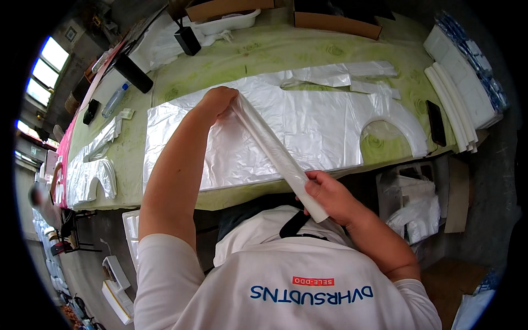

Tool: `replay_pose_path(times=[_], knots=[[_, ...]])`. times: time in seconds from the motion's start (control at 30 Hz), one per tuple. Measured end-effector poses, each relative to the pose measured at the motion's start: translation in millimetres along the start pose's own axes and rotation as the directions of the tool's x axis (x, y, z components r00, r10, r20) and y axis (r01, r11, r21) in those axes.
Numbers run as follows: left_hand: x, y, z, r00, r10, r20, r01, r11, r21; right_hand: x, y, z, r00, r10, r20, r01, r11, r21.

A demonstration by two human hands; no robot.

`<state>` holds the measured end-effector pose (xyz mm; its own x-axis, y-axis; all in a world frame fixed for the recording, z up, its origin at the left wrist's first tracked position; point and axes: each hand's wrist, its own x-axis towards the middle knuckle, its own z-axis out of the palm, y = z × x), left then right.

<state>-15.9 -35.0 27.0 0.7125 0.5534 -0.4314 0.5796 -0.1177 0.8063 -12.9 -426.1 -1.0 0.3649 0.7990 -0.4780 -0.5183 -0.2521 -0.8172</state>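
Note:
A long, narrow folded strip of glossy white plastic film (275, 151) slants across the front of my body. My left hand (219, 103) is closed around its far end, above the table. Close to my waist, my right hand (329, 193) grips the near end, thumb on top, with a short length sticking out below. Under my left hand and the strip lies a flat stack of white plastic aprons (324, 129), with a curved neck cutout toward the right and long straps at the far side. My left fingertips are partly hidden.
A green patterned cloth (275, 55) covers the table. A phone (435, 122) and white rolls (451, 107) lie at the right. More cut film (104, 176), a bottle (114, 101) and a black cylinder (133, 74) are at the left. Cardboard boxes (336, 25) stand at the back; another person (50, 203) sits far left.

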Motion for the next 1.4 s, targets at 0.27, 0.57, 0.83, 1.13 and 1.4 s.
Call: replay_pose_path(times=[0.27, 0.57, 0.83, 1.13, 1.4], knots=[[23, -16, 21, 0.952, 0.161, -0.262, -0.078, 0.951, 0.300, -37, 30, -28, 0.997, -0.075, -0.012, 0.067, 0.941, -0.332], [0, -6, 34, 0.923, 0.263, -0.280, -0.011, 0.747, 0.665, -206, 98, -119, 0.885, 0.248, -0.393, -0.460, 0.591, -0.663], [-1, -15, 27, 0.651, 0.482, -0.587, -0.288, 0.872, 0.396, -220, 125, -141, 0.830, -0.200, -0.520, -0.197, 0.768, -0.610], [-153, -63, 86, 0.514, 0.643, 0.567, -0.813, 0.154, 0.562, -97, -15, -112, 0.806, -0.589, -0.057, 0.191, 0.351, -0.917], [-169, -77, 95, 0.412, 0.748, 0.520, -0.851, 0.111, 0.514, 17, -87, -94, 0.805, -0.561, 0.193, 0.113, -0.174, -0.978]])
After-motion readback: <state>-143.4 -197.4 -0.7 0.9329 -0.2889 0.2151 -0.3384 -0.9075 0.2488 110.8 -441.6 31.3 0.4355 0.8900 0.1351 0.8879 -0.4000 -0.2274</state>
